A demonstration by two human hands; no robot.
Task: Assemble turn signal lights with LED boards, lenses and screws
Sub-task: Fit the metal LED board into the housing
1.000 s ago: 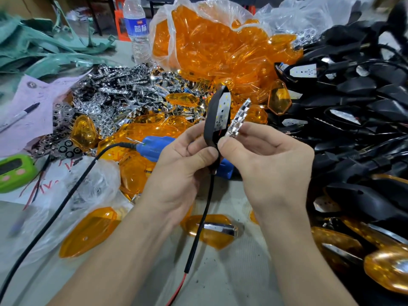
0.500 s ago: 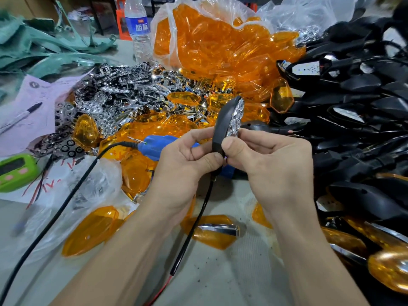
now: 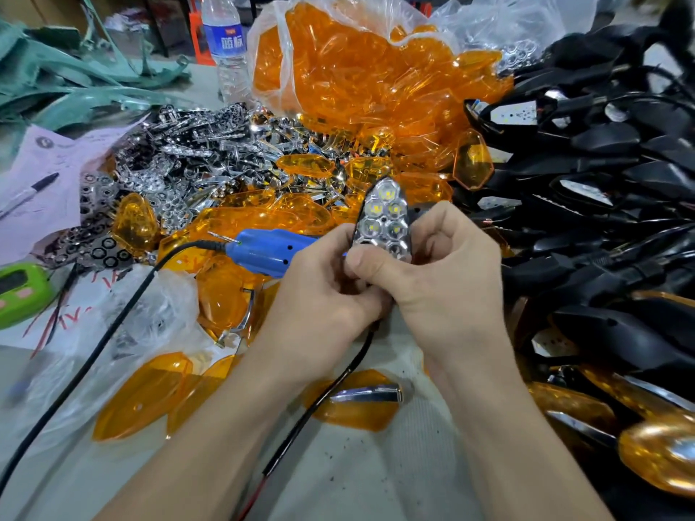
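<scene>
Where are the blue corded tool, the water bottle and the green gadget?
blue corded tool (image 3: 269,253), head view, middle of its body.
water bottle (image 3: 225,43), head view, on its blue label.
green gadget (image 3: 26,312), head view, on its green casing.

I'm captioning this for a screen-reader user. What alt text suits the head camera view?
A left hand and right hand hold a black turn signal light, its chrome reflector facing the camera, right thumb on its lower end. Behind lie a blue electric screwdriver, loose chrome parts, a bag of orange lenses and black housings.
</scene>
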